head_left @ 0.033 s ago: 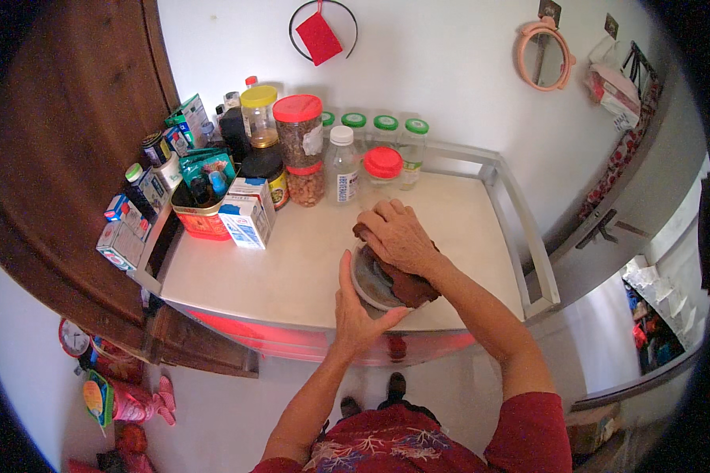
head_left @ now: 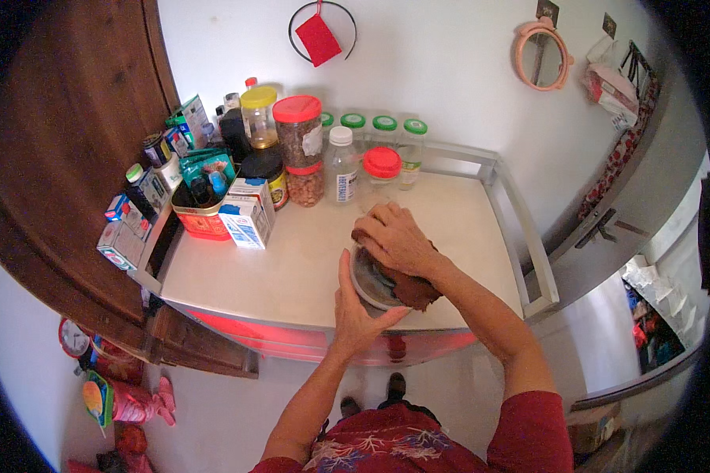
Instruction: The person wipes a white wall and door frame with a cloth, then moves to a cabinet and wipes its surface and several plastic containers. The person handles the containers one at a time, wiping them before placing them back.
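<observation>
Brown cloth (head_left: 409,285) lies bunched over a round metal dish (head_left: 368,281) at the front edge of the white table (head_left: 292,260), pressed down under the right hand (head_left: 397,239), whose fingers are curled over the fabric. The left hand (head_left: 355,303) cups the dish's near rim, palm spread and thumb up along its side, steadying it. Judging by this, wiping of the dish is under way: the cloth covers much of its right half, while the grey left part shows bare. Whether that part is already clean cannot be told. Behind, jars (head_left: 301,150) with red, yellow and green lids and small cartons (head_left: 244,214) stand untouched by the wall.
</observation>
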The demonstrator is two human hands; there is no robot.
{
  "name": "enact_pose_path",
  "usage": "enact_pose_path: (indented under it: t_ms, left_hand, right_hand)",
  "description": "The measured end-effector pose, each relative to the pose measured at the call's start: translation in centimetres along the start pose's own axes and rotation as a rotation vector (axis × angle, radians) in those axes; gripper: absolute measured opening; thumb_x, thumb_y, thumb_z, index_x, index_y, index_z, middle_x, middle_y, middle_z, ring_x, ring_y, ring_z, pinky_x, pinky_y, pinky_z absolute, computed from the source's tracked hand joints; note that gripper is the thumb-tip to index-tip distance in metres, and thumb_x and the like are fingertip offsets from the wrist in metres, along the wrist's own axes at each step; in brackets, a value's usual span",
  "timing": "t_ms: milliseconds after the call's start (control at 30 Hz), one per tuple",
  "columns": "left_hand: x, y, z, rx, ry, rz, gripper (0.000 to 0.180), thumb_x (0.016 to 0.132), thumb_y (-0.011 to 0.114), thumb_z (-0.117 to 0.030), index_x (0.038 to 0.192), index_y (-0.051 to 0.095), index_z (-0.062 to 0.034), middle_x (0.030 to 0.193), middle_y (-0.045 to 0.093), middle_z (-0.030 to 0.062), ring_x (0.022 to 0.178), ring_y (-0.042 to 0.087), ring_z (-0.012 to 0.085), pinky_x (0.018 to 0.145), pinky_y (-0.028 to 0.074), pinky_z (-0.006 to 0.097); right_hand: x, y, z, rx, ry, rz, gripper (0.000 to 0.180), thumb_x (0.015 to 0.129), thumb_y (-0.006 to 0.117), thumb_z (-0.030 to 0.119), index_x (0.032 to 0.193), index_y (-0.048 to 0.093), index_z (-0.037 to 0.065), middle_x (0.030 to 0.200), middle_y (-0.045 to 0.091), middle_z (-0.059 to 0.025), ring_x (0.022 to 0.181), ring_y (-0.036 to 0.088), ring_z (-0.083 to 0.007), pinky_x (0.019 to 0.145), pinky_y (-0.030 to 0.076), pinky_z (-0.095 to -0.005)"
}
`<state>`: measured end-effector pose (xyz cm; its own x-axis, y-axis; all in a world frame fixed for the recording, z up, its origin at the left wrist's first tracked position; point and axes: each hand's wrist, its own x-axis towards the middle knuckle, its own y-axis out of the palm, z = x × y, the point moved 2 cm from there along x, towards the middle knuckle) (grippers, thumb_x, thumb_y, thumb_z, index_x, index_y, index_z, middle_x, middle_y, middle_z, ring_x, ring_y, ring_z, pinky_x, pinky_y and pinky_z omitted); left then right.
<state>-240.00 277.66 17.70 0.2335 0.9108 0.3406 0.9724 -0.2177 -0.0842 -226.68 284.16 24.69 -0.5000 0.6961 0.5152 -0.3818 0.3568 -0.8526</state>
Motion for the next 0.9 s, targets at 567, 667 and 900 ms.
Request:
enact_pose_path:
  t_ms: [567, 667, 900]
  left_hand:
    - [0.4, 0.9, 3.3, 0.166, 0.171, -0.131, 0.118, 0.055, 0.084, -0.023, 0.141, 0.006, -0.0045, 0.101, 0.063, 0.0187, 0.094, 0.061, 0.0351, 0.080, 0.049, 0.041]
    - [0.0, 0.7, 2.6, 0.172, 0.073, -0.125, 0.119, 0.052, 0.086, -0.027, 0.141, 0.010, -0.0074, 0.109, 0.059, 0.0197, 0.101, 0.058, 0.0364, 0.085, 0.047, 0.041]
    - [-0.1, 0.2, -0.9, 0.103, -0.005, -0.067, 0.122, 0.051, 0.088, -0.022, 0.142, 0.007, -0.0106, 0.131, 0.043, 0.0196, 0.119, 0.045, 0.0306, 0.100, 0.038, 0.040]
  right_hand:
    - [-2.7, -1.8, 5.9, 0.245, -0.237, 0.094, 0.027, 0.078, 0.056, 0.015, 0.104, 0.058, 0.009, 0.093, 0.049, -0.0111, 0.089, 0.049, -0.0296, 0.078, 0.040, -0.0419]
    - [-0.6, 0.7, 4.8, 0.071, -0.110, -0.031, 0.020, 0.078, 0.054, 0.016, 0.097, 0.057, 0.011, 0.090, 0.050, -0.0110, 0.088, 0.051, -0.0293, 0.075, 0.041, -0.0428]
    - [-0.4, 0.4, 0.1, -0.304, 0.202, -0.111, 0.014, 0.079, 0.054, 0.017, 0.091, 0.060, 0.012, 0.092, 0.053, -0.0115, 0.087, 0.053, -0.0280, 0.071, 0.041, -0.0406]
